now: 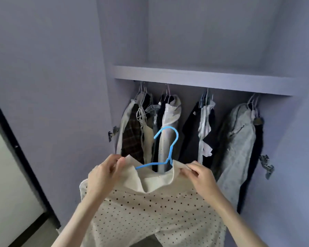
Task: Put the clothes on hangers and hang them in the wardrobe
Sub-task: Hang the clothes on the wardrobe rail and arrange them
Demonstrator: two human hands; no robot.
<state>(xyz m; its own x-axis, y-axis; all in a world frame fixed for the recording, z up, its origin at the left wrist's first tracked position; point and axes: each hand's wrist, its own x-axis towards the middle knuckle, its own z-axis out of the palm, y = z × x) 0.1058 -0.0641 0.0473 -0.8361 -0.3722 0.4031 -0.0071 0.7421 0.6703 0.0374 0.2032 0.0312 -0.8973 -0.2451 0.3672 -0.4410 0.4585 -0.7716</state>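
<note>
I hold a cream garment with dark dots up in front of the open wardrobe. A blue hanger sits inside its wide neck, with the hook sticking up above the collar. My left hand pinches the left edge of the collar. My right hand pinches the collar's right edge. The hanger's arms are mostly hidden under the cloth; only part of the left arm shows.
Several garments hang from the rail under the lilac shelf: a plaid piece at the left, dark ones in the middle, a pale grey one at the right. Door hinges jut out on both sides.
</note>
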